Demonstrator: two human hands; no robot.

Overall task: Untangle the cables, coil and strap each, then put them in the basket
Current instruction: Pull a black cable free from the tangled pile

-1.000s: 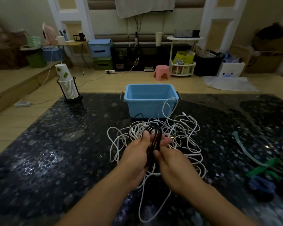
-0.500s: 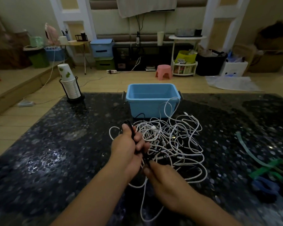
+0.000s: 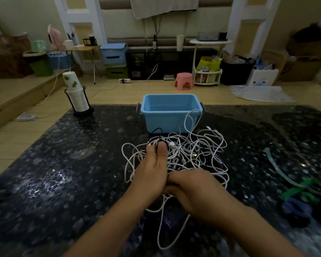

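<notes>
Cable tangle (image 3: 193, 151) lies before the basket (image 3: 170, 112); straps (image 3: 295, 190), seemingly, far right.

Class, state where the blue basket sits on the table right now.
The blue basket sits at the table's far edge, centre of the head view, just behind the white cable tangle.

Two bare forearms reach out from the person, uncovered along all of their visible length, with no sleeve edge showing on either. The left hand (image 3: 154, 169) wears no ring, glove or band, its short, plain thumbnail showing. The right hand (image 3: 195, 190) is equally unadorned, and the wrist behind it carries no watch or bracelet.
</notes>
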